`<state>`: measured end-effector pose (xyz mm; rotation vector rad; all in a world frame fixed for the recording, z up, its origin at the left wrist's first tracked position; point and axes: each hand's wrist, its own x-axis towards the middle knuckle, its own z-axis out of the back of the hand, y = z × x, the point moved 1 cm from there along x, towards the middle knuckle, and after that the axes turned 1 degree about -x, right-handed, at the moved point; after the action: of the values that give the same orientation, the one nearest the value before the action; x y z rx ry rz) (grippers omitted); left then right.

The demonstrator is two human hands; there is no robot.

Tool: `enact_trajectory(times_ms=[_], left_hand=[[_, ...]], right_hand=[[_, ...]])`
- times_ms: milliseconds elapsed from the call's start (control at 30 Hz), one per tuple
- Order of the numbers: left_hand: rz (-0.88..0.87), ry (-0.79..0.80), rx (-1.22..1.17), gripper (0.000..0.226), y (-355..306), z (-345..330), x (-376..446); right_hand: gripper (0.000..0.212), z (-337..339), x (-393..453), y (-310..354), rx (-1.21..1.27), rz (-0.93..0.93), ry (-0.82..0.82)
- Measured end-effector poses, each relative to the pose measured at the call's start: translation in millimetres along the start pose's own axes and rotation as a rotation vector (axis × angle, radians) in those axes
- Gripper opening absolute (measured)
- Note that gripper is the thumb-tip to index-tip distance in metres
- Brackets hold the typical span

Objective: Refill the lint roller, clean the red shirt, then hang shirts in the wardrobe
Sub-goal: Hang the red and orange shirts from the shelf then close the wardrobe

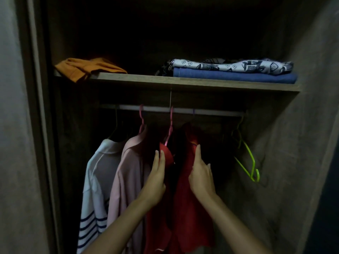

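At frame centre the red shirt (pixel 185 189) hangs on a pink hanger (pixel 169 129) from the rail (pixel 183 111). The left hand (pixel 156 178) pinches its collar; the right hand (pixel 200 173) lies on its shoulder, fingers together. A pink shirt (pixel 126 173) and striped shirt (pixel 97 180) crowd it at left; green hangers (pixel 247 158) hang at right. Folded clothes (pixel 233 71) sit on the shelf (pixel 146 79) above, in the dim wardrobe (pixel 293 143).

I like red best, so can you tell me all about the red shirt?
The red shirt is deep red cloth, hanging from the rail on a pink hanger, between a pink shirt and empty green hangers. Its front hangs open and loose. The left hand and right hand each touch one collar edge.
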<state>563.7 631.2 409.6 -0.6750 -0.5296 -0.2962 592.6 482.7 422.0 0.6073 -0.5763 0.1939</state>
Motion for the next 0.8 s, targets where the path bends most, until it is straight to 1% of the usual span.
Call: enact_trajectory(times_ms=[133, 200, 267, 300, 367, 400, 467, 533, 567, 633, 733, 800], left_hand=[[0.024, 0.013, 0.069, 0.101, 2, -2, -4], [0.001, 0.034, 0.131, 0.103, 6, -4, -8], [-0.058, 0.055, 0.195, 0.099, 5, -2, -13], [-0.116, 0.011, 0.23, 0.09, 2, 4, -15], [-0.241, -0.195, 0.326, 0.07, -11, 38, -14], [-0.302, -0.304, 0.375, 0.065, -19, 62, -10], [-0.405, -0.469, 0.426, 0.06, -36, 124, 4], [-0.433, -0.595, 0.457, 0.056, -49, 189, 21], [-0.401, -0.631, 0.48, 0.054, -56, 219, 29], [-0.292, -0.612, 0.511, 0.051, -65, 267, 47], [-0.057, -0.424, 0.465, 0.052, -58, 306, 77], [0.098, -0.314, 0.449, 0.052, -47, 316, 92]], right_hand=[[0.082, -5, -15, -17, 0.048, 0.034, -0.032], [0.078, -1, -19, -19, 0.048, 0.033, -0.028], [0.072, 8, -22, -11, 0.021, 0.062, -0.058], [0.07, 15, -24, -2, 0.024, 0.09, -0.084], [0.07, 38, -24, 27, 0.09, 0.179, -0.146], [0.07, 54, -23, 47, 0.125, 0.248, -0.178], [0.067, 86, -18, 93, 0.152, 0.415, -0.257], [0.062, 112, -7, 140, 0.154, 0.543, -0.289], [0.06, 121, 2, 163, 0.154, 0.587, -0.281], [0.055, 134, 26, 206, 0.148, 0.644, -0.23], [0.047, 135, 77, 262, 0.143, 0.65, -0.064], [0.042, 123, 110, 289, 0.141, 0.57, 0.073]])
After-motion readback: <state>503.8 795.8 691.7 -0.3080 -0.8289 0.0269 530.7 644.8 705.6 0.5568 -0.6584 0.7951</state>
